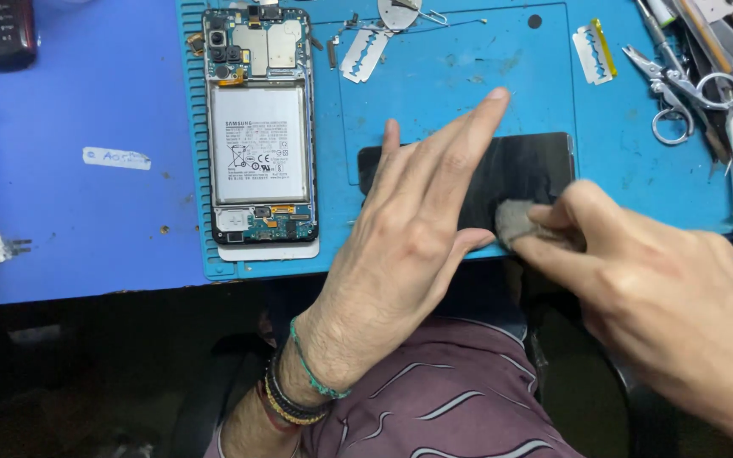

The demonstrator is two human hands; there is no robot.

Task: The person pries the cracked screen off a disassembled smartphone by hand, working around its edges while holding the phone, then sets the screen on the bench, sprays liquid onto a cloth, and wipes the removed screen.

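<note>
An opened phone [260,127], back cover off with battery and circuit boards exposed, lies at the left end of the blue work mat [468,59]. Right of the phone, the left hand [409,237] lies flat with fingers spread on a black glass panel [519,174] at the mat's near edge. Further right, the right hand [638,280] pinches a small grey cloth wad [515,222] against the panel. Razor blades [594,53] and scissors [672,93] lie along the mat's far right.
</note>
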